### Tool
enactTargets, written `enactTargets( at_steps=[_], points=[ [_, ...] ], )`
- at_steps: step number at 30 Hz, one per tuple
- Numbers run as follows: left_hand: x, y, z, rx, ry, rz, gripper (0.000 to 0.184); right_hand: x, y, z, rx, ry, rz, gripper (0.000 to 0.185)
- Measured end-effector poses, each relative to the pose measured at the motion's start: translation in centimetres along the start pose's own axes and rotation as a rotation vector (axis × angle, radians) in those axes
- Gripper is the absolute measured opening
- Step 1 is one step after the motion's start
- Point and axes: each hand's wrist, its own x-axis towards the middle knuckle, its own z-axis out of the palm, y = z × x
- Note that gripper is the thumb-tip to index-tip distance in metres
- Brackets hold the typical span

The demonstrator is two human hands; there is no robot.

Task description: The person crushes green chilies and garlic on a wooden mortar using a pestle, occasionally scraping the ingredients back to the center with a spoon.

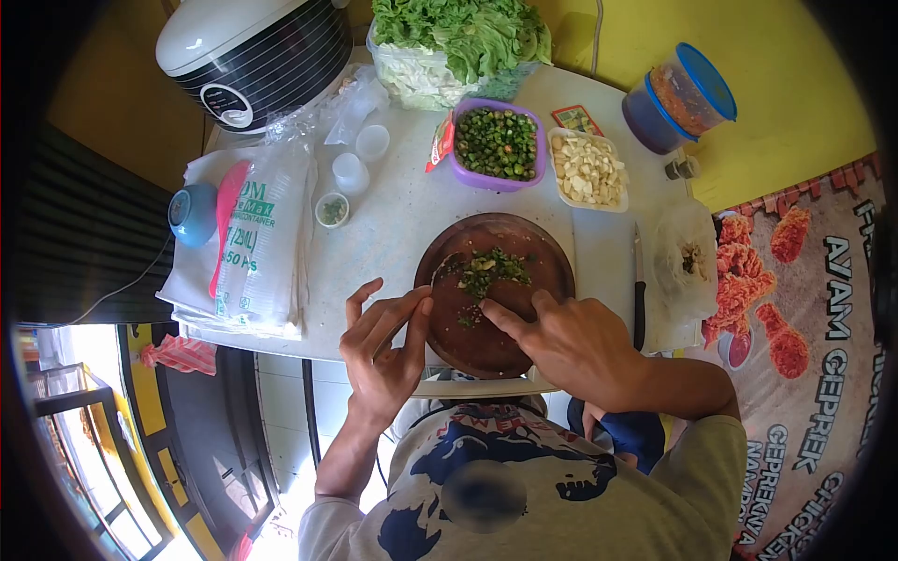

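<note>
A round brown wooden dish (pixel 552 257) sits near the table's front edge, with chopped green chillies (pixel 496 268) and small bits scattered on it. My left hand (pixel 385 346) is at the dish's left rim, thumb and fingers pinched on a thin metal utensil, apparently a spoon (pixel 441 266); its curved tip reaches over the dish, and the fingers hide much of the handle. From the right, my right hand (pixel 571 341) reaches over the dish. Its index finger points down at the chopped bits, the thumb stands apart, and I see nothing held in it.
Behind the dish stand a purple tub (pixel 538 178) of cut green chillies and a white tray (pixel 608 204) of garlic-like pieces. A knife (pixel 639 309) lies at right beside a plastic bag (pixel 681 262). Plastic packs (pixel 257 252), small cups (pixel 351 173) and a rice cooker (pixel 253 56) occupy the left.
</note>
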Motion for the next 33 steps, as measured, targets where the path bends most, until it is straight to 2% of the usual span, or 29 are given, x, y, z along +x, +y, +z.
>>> enactTargets(
  at_steps=[2,5,8,10,14,16,20,22,25,29,33],
  points=[
    [0.1,0.0,0.0,-0.001,-0.001,-0.006,0.01,0.2,0.4,0.0,0.007,-0.031,-0.004,0.066],
    [0.3,0.0,0.2,-0.012,-0.008,-0.008,0.009,0.8,1.4,-0.4,0.01,0.049,-0.044,0.058],
    [-0.2,0.3,0.0,0.011,-0.016,0.004,0.008,1.8,1.6,-0.7,0.1,-0.029,-0.03,0.047],
    [0.1,0.3,0.2,0.024,-0.019,0.016,0.009,1.9,2.0,-0.5,0.043,0.056,-0.076,0.038],
    [-0.3,0.6,-0.2,0.04,0.002,-0.009,0.009,0.5,3.9,0.8,0.206,0.117,-0.041,0.039],
    [-0.8,1.0,-0.3,0.034,0.014,-0.019,0.009,-1.0,4.1,1.8,0.212,0.317,0.021,0.042],
    [-1.6,1.7,0.0,0.015,-0.032,-0.038,0.008,-2.0,1.4,2.1,0.229,0.264,0.03,0.045],
    [-1.6,1.9,0.3,-0.002,0.007,-0.052,0.008,-1.3,-0.3,3.0,0.182,0.343,-0.091,0.054],
    [-1.3,1.7,0.3,0.007,0.067,-0.017,0.011,-0.2,-1.8,2.8,0.141,0.286,-0.069,0.061],
    [-1.3,1.7,-0.2,0.032,0.058,-0.038,0.011,-0.2,-0.1,2.9,0.103,0.296,-0.008,0.053],
    [-1.8,1.5,-0.4,0.041,0.061,-0.047,0.009,-2.2,1.8,1.6,0.214,0.316,0.132,0.039]
  ],
)
